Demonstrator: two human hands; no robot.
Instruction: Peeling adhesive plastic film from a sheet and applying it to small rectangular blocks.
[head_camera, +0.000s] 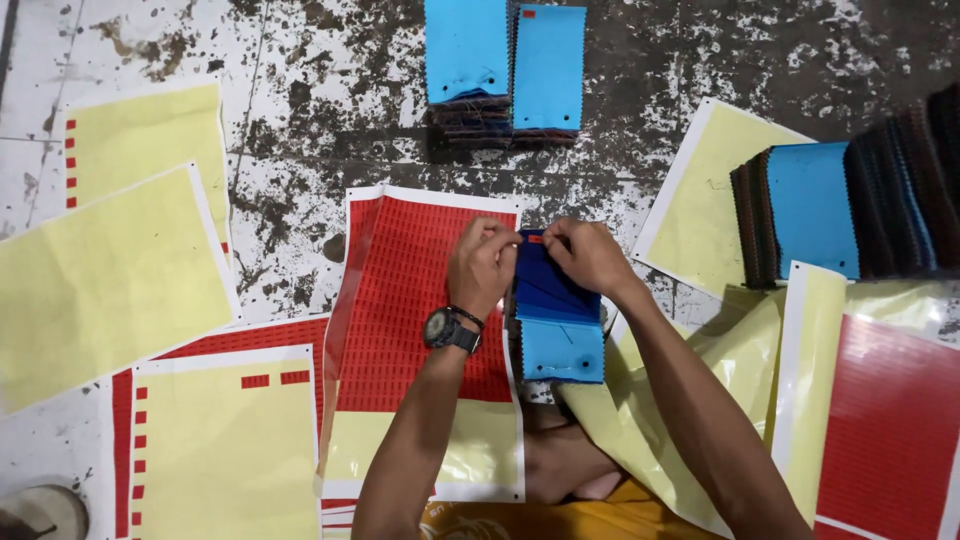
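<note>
A stack of blue fabric swatches (560, 330) lies in front of me, dark blue pieces over a lighter blue one with a small hole near its lower edge. Both hands pinch the stack's far edge, where a small red sticker (534, 239) sits. My left hand (484, 262), with a black watch on its wrist, grips the top left corner. My right hand (585, 255) presses the top right. A sheet of red stickers (400, 300) on yellow backing lies just left of the stack, partly under my left arm.
Two more blue swatch piles (505, 65) stand at the far middle. A long row of dark and blue swatches (850, 200) rests at the right on yellow sheets. Peeled yellow backing sheets (110, 280) cover the left floor; another red sticker sheet (890, 430) lies at the lower right.
</note>
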